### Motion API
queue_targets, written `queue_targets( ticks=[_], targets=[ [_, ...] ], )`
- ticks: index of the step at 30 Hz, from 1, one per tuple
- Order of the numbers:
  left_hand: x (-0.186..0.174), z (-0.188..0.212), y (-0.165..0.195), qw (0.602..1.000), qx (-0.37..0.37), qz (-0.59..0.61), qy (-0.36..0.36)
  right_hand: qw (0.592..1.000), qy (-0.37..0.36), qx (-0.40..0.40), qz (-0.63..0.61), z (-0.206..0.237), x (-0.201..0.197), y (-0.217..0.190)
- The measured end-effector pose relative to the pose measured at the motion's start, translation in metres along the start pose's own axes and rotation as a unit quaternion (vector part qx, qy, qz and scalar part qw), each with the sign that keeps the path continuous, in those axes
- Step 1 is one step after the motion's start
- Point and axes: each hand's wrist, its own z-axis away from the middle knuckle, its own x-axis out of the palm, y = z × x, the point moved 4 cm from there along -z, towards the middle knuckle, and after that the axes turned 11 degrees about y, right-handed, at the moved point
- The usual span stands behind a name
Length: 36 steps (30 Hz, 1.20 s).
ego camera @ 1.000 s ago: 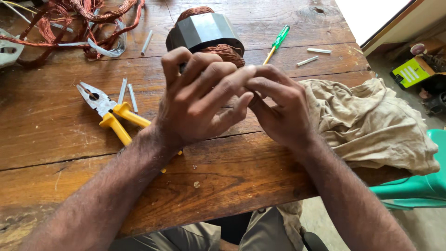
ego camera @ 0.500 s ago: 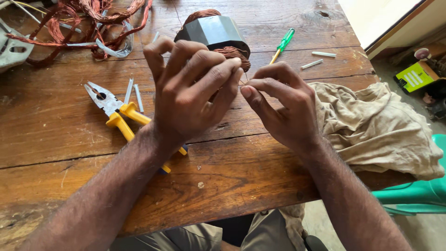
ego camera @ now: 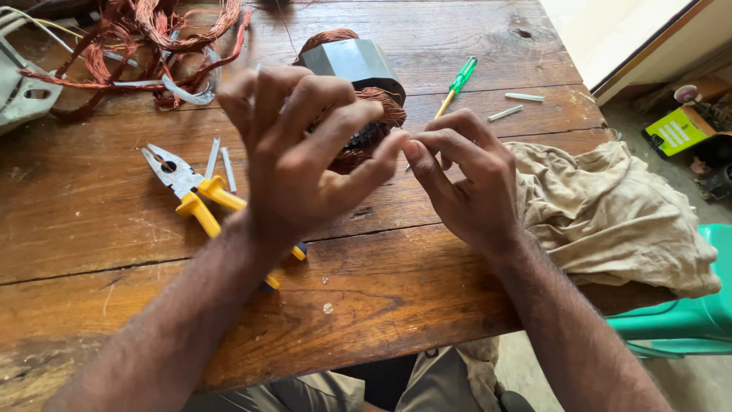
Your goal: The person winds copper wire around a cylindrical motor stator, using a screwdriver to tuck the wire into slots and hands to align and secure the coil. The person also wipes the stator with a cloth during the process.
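Note:
My left hand [ego camera: 305, 160] is raised over the wooden table [ego camera: 366, 305] with its fingers spread, and its thumb tip meets the fingertips of my right hand [ego camera: 469, 183]. The right hand's thumb and fingers are pinched together at that spot. Whatever lies between the fingertips is too small to make out. Just behind the hands stands a grey motor stator [ego camera: 354, 61] with copper windings, partly hidden by my left hand.
Yellow-handled pliers [ego camera: 191, 194] and thin pale strips [ego camera: 221, 160] lie left of my left wrist. A tangle of copper wire [ego camera: 152, 38] and a grey metal part [ego camera: 23, 84] sit at the far left. A green screwdriver [ego camera: 456, 82], white sleeves [ego camera: 524, 97] and a beige cloth [ego camera: 610, 214] lie to the right, above a green chair [ego camera: 686, 320].
Both hands stayed joined at the fingertips. My left hand's fingers lifted and spread wider. The view shifted, so the stator shows more above the hands.

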Motion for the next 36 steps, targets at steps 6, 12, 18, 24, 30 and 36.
queue_targets(
  ticks=[6, 12, 18, 24, 30, 36],
  targets=[
    [0.002, 0.008, 0.012, 0.995, -0.071, 0.001, -0.075, 0.999, -0.01, 0.019, -0.035, -0.001, -0.001, -0.008],
    [0.0, 0.004, 0.018, 0.995, -0.055, 0.01, -0.086, 0.998, -0.011, 0.047, -0.035, -0.001, 0.004, -0.009],
    [-0.003, 0.008, 0.017, 0.995, 0.042, -0.059, -0.074, 0.996, -0.02, 0.049, -0.071, -0.003, 0.008, -0.01],
    [0.002, 0.015, 0.013, 0.996, 0.036, -0.074, -0.046, 0.996, -0.027, 0.066, -0.055, -0.002, 0.009, -0.005],
    [-0.007, -0.001, -0.028, 0.986, -0.076, -0.133, 0.069, 0.996, -0.01, 0.077, -0.045, 0.002, 0.005, 0.003],
    [-0.007, -0.001, -0.029, 0.992, -0.074, -0.103, -0.005, 0.993, 0.018, 0.105, -0.054, 0.004, 0.006, 0.007]
  ],
)
